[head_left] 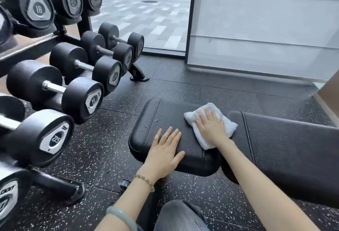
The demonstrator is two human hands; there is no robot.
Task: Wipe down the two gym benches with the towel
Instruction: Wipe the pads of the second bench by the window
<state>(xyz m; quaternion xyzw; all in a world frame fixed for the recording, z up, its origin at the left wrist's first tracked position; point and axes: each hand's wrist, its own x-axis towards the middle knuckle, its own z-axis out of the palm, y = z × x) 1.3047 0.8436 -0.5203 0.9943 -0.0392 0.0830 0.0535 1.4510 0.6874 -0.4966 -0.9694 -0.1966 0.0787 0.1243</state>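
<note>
A black padded gym bench lies across the lower right, its short seat pad (pixel 165 113) to the left and its long back pad (pixel 293 139) to the right. A folded white towel (pixel 229 126) lies on the seat pad's right end, over the gap between the pads. My right hand (pixel 211 126) presses flat on the towel with fingers straight. My left hand (pixel 165 150) rests flat on the seat pad's near edge, fingers spread. Only one bench is in view.
A dumbbell rack (pixel 60 36) with several black dumbbells stands close on the left; its foot (pixel 139 76) reaches the speckled rubber floor (pixel 102 139). A glass door (pixel 146 20) and a grey wall panel (pixel 256 29) stand behind. My knee (pixel 179 216) is below the bench.
</note>
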